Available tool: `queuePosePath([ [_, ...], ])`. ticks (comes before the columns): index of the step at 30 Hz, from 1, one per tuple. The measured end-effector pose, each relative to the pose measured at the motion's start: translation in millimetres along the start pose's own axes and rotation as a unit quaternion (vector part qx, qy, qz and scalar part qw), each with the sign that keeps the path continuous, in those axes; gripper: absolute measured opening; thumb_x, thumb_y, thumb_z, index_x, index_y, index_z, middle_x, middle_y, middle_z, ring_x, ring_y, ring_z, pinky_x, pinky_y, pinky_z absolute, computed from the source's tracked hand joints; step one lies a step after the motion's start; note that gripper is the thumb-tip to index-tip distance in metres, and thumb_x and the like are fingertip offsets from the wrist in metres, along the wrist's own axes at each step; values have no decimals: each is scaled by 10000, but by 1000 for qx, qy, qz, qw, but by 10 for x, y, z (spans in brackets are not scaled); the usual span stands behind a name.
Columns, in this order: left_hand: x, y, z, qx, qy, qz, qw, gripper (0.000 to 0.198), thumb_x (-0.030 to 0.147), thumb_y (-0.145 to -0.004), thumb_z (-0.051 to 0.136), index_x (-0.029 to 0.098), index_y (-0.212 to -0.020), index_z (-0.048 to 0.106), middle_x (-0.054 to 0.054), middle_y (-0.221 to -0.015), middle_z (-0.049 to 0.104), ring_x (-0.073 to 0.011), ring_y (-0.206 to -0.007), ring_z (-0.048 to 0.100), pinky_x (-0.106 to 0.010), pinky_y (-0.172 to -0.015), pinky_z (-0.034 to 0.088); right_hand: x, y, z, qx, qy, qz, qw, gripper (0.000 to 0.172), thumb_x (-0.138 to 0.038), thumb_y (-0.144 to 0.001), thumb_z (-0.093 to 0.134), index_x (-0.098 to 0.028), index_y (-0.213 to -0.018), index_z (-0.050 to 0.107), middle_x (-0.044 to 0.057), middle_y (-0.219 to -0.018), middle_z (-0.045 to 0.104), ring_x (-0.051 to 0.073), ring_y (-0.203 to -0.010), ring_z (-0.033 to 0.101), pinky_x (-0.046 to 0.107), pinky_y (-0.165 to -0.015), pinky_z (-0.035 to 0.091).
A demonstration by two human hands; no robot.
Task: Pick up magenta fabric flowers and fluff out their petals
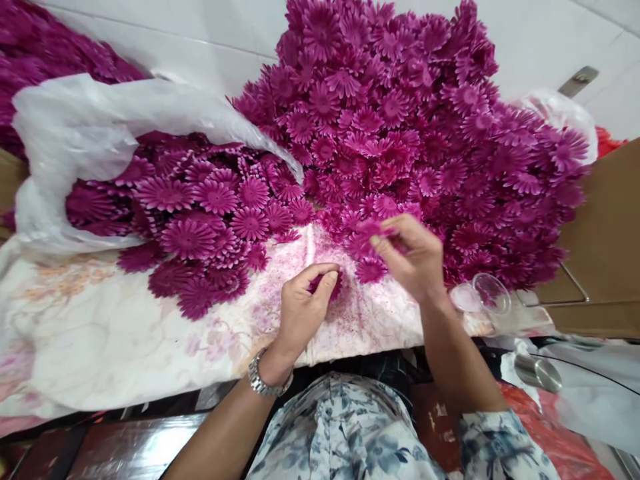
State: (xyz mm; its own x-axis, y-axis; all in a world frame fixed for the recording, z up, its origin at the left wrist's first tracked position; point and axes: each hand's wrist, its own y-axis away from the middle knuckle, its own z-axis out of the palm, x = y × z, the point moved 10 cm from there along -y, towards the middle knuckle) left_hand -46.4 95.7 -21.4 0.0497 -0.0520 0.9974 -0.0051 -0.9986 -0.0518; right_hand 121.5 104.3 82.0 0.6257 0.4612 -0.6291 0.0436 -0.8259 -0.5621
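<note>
My left hand (307,300), with a metal watch at the wrist, is closed around a magenta artificial flower (334,285), low over the stained cloth. Most of that flower is hidden behind the fingers. To its right, my right hand (413,253) pinches another magenta flower between thumb and fingers, slightly blurred, in front of the large heap of magenta flower heads (395,133). A single loose flower (371,270) lies just below it. On the left, more flower heads (190,233) spill out of a white plastic bag (80,127).
A flowered cloth (125,340) covers the table. Clear plastic round containers (493,293) stand near the right front edge, beside a cardboard box (600,247). Further flowers (45,53) fill the upper left corner. A white tiled wall (200,33) rises behind.
</note>
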Motion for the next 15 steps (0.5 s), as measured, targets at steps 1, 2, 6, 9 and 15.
queuePosePath([
  [1, -30, -2, 0, -3, 10, -8, 1000, 139, 233, -766, 600, 194, -832, 716, -28, -829, 731, -158, -761, 648, -272, -747, 500, 84, -84, -158, 36, 38, 4, 999, 67, -221, -826, 572, -206, -764, 593, 11, -744, 603, 123, -652, 558, 264, -581, 463],
  [2, -58, -4, 2, -6, 21, -12, 1000, 163, 233, -780, 588, 203, -876, 715, -28, -881, 730, -162, -819, 649, -275, -793, 491, 172, -154, -311, 73, 91, 10, 993, 52, -238, -823, 580, -208, -788, 604, 14, -757, 609, 130, -666, 559, 273, -598, 466],
  [6, -148, -19, -44, 24, 83, -11, 996, 328, 204, -774, 593, 246, -1095, 646, -31, -1154, 651, -171, -1065, 584, -275, -915, 440, 423, -253, -568, 106, 277, 4, 955, 185, -315, -768, 652, -206, -917, 638, 76, -1023, 649, 213, -946, 579, 366, -811, 464],
  [9, -211, -27, -78, 53, 132, -34, 989, 412, 192, -727, 632, 243, -1135, 600, -41, -1130, 634, -156, -951, 611, -254, -805, 480, 429, -108, -591, 123, 323, -2, 938, 197, -329, -803, 610, -210, -957, 634, 83, -1059, 651, 225, -984, 571, 377, -836, 441],
  [15, -281, -7, 70, 13, 224, -135, 965, 220, 213, -660, 690, 161, -865, 630, 25, -688, 599, -80, -589, 540, -208, -607, 448, 175, 61, -288, 56, 322, -55, 943, 184, -290, -882, 487, -224, -949, 645, 61, -956, 661, 207, -924, 544, 369, -828, 373],
])
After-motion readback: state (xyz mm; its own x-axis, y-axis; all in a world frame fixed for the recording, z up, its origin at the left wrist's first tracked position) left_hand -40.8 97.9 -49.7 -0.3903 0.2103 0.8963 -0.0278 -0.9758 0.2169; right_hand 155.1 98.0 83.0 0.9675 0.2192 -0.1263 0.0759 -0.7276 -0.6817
